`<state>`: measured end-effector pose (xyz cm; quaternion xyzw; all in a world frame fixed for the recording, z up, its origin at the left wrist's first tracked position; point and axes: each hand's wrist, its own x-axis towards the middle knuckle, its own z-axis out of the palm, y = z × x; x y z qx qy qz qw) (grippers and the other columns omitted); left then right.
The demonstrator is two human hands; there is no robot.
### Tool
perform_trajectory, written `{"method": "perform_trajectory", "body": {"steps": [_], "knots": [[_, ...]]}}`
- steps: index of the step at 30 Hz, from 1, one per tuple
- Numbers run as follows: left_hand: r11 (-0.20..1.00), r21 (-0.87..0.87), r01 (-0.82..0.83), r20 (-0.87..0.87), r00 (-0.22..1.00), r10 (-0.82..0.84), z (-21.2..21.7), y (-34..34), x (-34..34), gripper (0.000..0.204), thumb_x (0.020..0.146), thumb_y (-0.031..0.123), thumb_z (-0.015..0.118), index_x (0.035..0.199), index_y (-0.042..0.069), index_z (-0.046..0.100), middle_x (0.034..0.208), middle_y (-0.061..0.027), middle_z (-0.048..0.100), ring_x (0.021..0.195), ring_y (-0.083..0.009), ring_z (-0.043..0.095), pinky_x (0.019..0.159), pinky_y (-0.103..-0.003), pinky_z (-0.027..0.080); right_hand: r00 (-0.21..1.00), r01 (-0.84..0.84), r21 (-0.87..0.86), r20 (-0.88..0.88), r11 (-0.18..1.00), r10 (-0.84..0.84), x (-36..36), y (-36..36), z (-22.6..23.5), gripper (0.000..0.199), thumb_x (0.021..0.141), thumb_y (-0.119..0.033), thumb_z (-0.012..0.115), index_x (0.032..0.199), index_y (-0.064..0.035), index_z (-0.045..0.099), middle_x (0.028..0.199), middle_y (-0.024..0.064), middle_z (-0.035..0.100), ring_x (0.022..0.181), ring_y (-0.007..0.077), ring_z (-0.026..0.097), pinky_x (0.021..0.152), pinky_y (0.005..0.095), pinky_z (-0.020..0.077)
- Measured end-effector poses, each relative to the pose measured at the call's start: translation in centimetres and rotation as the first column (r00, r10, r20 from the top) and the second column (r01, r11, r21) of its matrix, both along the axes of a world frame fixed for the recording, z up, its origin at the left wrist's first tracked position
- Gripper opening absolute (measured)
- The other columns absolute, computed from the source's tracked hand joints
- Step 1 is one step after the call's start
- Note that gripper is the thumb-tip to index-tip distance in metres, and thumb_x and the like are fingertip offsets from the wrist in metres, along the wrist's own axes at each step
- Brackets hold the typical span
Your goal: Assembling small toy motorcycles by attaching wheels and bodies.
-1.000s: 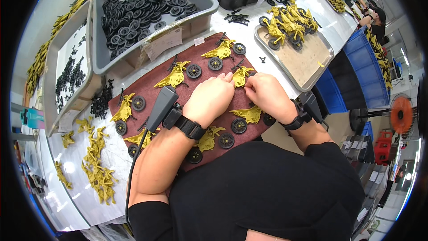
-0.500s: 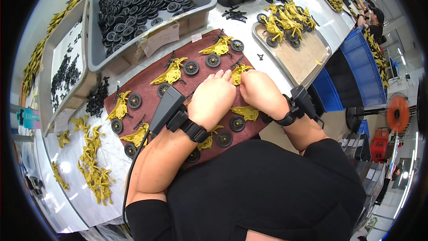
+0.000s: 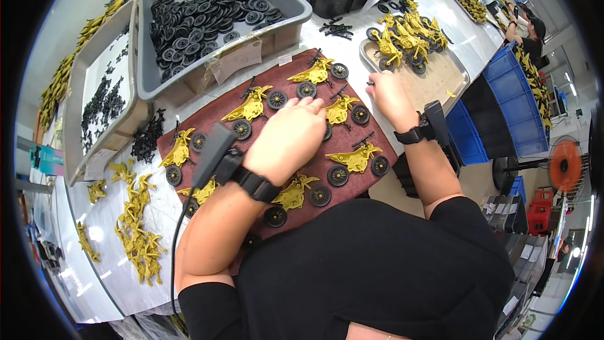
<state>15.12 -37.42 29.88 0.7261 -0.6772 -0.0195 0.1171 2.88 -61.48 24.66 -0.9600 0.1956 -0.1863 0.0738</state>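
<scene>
**Handling notes: yellow toy motorcycle bodies and black wheels**

Left of my left hand (image 3: 290, 140), I see loose yellow bodies (image 3: 139, 239) heaped on the white tabletop (image 3: 100, 277) and a grey bin (image 3: 217, 19) of black wheels beyond it.

My left hand lies palm-down on the maroon mat (image 3: 302, 88), fingers loosely curled over a part I cannot see; whether they are grasping anything, I cannot tell. A yellow motorcycle body (image 3: 340, 111) sits just off their tips.

My right hand (image 3: 387, 94) rests at the mat's right edge, fingers pinched toward a small dark piece; the grip itself is hidden.

I judge the bodies light, stiff moulded plastic with thin forks and handlebars likely to snap. Take hold at the thick mid-frame. The wheels look small and smooth, liable to roll; pinch them by the rim.

Right of the right hand, a tan tray (image 3: 440, 79) carries finished motorcycles (image 3: 409, 34).
</scene>
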Motion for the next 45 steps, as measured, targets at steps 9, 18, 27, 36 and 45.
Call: {"method": "perform_trajectory", "body": {"steps": [9,18,27,36,45], "knots": [[0.976,0.161,-0.149,-0.097,0.981,0.166,2.5,6.6,1.2,0.047,0.074,-0.01,0.051,0.12,-0.003,0.057,0.13,-0.017,0.055,0.122,-0.0312,0.051,0.104,-0.04,0.041,0.996,0.061,0.088,-0.074,0.994,-0.055,0.0,0.5,1.7,0.019,0.073,-0.008,0.071,0.083,0.0032,0.06,0.083,0.0213,0.063,0.081,0.0362,0.061,0.077,0.0421,0.0492],[0.984,0.07,-0.166,-0.049,0.984,0.17,2.0,9.5,-0.2,0.04,0.079,-0.004,0.05,0.118,-0.003,0.058,0.13,-0.0171,0.054,0.12,-0.0298,0.053,0.103,-0.039,0.042,0.99,-0.046,0.273,0.143,0.961,0.006,0.0,2.6,3.9,0.012,0.077,-0.006,0.071,0.086,0.0018,0.067,0.08,0.0133,0.068,0.073,0.0273,0.065,0.069,0.0339,0.0512],[0.953,0.123,-0.278,-0.064,0.956,0.287,0.0,10.6,-0.3,0.033,0.081,0.0,0.052,0.113,-0.005,0.059,0.12,-0.0191,0.06,0.105,-0.0302,0.06,0.09,-0.038,0.05,0.894,-0.434,0.651,0.224,0.623,0.389,1.2,12.6,5.5,0.012,0.078,-0.005,0.07,0.09,-0.0016,0.069,0.08,0.0087,0.067,0.073,0.0182,0.064,0.067,0.0286,0.051],[0.949,0.087,-0.304,0.018,0.952,0.304,-0.3,10.7,-1.1,0.027,0.082,0.003,0.053,0.105,-0.008,0.06,0.114,-0.0214,0.061,0.102,-0.0297,0.06,0.087,-0.037,0.05,0.863,-0.477,0.377,0.028,0.794,0.504,3.1,15.5,5.0,0.013,0.076,-0.01,0.069,0.086,-0.0007,0.069,0.076,0.0141,0.065,0.074,0.0299,0.063,0.069,0.0372,0.0504],[0.955,0.076,-0.287,-0.048,0.956,0.291,-0.2,11.2,-1.4,0.037,0.08,-0.003,0.05,0.116,-0.009,0.057,0.128,-0.0238,0.054,0.111,-0.0337,0.058,0.094,-0.038,0.048,0.883,-0.463,0.082,-0.047,0.882,0.468,2.7,17.4,3.7,0.01,0.075,-0.01,0.063,0.069,-0.0028,0.063,0.068,0.0126,0.06,0.071,0.0303,0.059,0.068,0.0407,0.0485]]}}
